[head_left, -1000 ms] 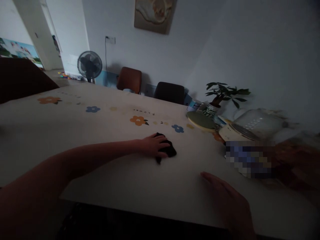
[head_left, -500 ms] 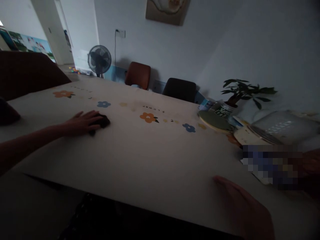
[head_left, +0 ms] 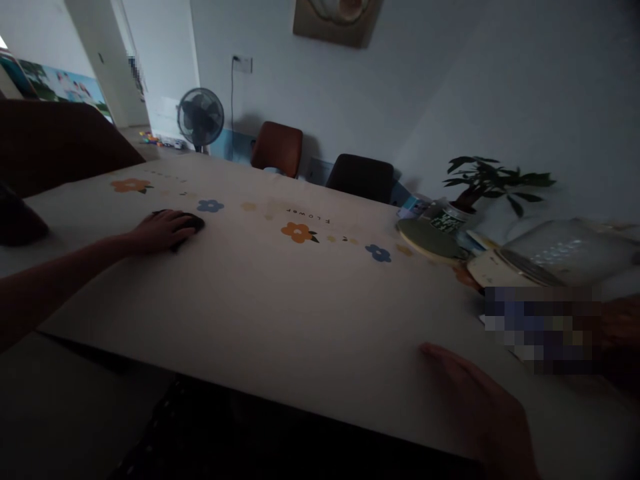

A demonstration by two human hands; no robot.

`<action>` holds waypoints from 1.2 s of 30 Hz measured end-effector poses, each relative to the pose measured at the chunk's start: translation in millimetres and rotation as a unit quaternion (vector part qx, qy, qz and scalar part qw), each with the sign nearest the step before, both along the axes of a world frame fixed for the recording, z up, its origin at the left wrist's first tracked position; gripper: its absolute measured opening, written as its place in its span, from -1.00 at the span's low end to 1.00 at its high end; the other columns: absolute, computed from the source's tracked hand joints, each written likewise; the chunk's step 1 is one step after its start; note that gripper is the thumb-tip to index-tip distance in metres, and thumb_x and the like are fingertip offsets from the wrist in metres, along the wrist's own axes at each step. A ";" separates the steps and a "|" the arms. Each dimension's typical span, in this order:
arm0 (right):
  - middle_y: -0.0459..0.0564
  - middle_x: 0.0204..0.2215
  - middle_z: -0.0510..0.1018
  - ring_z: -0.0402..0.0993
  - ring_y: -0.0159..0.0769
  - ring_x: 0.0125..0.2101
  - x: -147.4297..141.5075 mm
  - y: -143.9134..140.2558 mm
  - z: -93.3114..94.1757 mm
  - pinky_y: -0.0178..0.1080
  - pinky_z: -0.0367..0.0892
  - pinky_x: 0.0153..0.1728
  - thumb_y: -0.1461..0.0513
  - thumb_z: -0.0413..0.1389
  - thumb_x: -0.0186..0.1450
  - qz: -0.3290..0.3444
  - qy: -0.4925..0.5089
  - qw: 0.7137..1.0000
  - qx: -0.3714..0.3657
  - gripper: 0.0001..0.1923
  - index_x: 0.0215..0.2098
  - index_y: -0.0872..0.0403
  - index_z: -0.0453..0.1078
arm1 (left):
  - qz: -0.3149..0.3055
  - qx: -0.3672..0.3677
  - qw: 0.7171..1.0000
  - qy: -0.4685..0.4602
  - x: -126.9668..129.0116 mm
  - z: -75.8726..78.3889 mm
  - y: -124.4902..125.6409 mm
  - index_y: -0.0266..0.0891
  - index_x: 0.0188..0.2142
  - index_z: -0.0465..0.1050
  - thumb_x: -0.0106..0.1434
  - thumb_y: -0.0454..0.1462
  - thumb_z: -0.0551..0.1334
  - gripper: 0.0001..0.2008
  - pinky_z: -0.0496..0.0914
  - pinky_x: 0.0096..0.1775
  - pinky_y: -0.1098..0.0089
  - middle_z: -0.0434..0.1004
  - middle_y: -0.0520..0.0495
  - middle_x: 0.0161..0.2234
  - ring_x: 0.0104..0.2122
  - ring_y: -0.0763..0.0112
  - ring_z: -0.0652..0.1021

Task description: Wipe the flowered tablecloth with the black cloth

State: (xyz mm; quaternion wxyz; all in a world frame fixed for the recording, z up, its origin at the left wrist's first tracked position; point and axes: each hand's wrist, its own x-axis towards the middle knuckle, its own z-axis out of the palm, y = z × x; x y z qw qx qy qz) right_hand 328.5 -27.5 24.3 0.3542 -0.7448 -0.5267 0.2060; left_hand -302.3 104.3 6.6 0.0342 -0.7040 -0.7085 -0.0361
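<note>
My left hand (head_left: 157,231) lies on the far left part of the table, its fingers bent over a dark, crumpled cloth (head_left: 195,221) pressed against the tablecloth. Part of this cloth is hidden under the palm. Under both hands spreads a pale tablecloth (head_left: 300,313) printed with orange and blue flowers. At the near right, my right hand (head_left: 480,393) rests edge-on upon the table, fingers stretched out, holding nothing that I can see.
A potted plant (head_left: 467,193), a round green mat (head_left: 431,239) and a white round appliance (head_left: 510,270) stand at the right. Beside them a pixelated patch hides something. Chairs (head_left: 277,148) and a fan (head_left: 200,117) stand beyond the table. A dark object (head_left: 20,220) is at far left.
My left hand has slid a little to the left with the cloth, its fingers now more bent. My right hand has shifted slightly left and up in view.
</note>
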 end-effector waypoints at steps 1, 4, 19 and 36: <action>-0.03 -0.08 0.65 0.47 0.01 0.09 0.6 -0.3 -1.4 -0.12 0.29 0.17 -0.14 0.07 0.15 -0.002 0.007 1.000 0.005 -0.53 -0.26 -0.07 0.64 | -0.017 -0.007 1.000 -0.003 16.1 -0.3 3.5 -0.24 0.28 0.20 0.41 0.13 -0.24 -0.30 0.09 0.27 0.02 0.17 -0.19 0.32 0.28 0.08 0.20; -0.03 -0.10 0.66 0.49 0.01 0.07 -0.3 -1.2 -2.0 -0.06 0.29 0.18 -0.15 0.08 0.14 0.008 0.011 1.000 0.022 -0.54 -0.26 -0.07 0.63 | -0.072 -0.030 0.997 -0.020 79.1 0.9 16.0 -0.16 0.28 0.23 0.39 0.11 -0.12 -0.36 -0.01 0.32 0.09 0.11 -0.16 0.35 0.33 0.11 0.14; 0.03 -0.21 0.68 0.58 -0.05 -0.09 -5.0 -5.1 -5.5 0.01 0.42 0.03 -0.09 0.09 0.17 0.028 0.032 0.992 0.120 -0.58 -0.29 0.00 0.60 | -0.204 -0.102 0.938 -0.262 399.7 20.1 -2.9 -0.19 0.32 0.19 0.38 0.02 -0.01 -0.40 -0.03 0.31 -0.18 0.06 -0.29 0.37 0.37 -0.02 0.09; 0.27 0.40 0.06 -0.09 0.13 0.39 -106.0 118.1 -5.9 0.20 -0.02 0.30 -0.10 -0.06 0.37 0.270 -0.298 0.915 -0.031 -0.28 0.34 0.15 0.20 | 0.121 0.136 0.829 -0.530 128.8 70.4 -35.6 -0.33 -0.41 0.44 0.19 -0.28 0.09 -0.81 0.34 -0.44 0.48 0.54 -0.04 -0.45 -0.58 0.51 0.46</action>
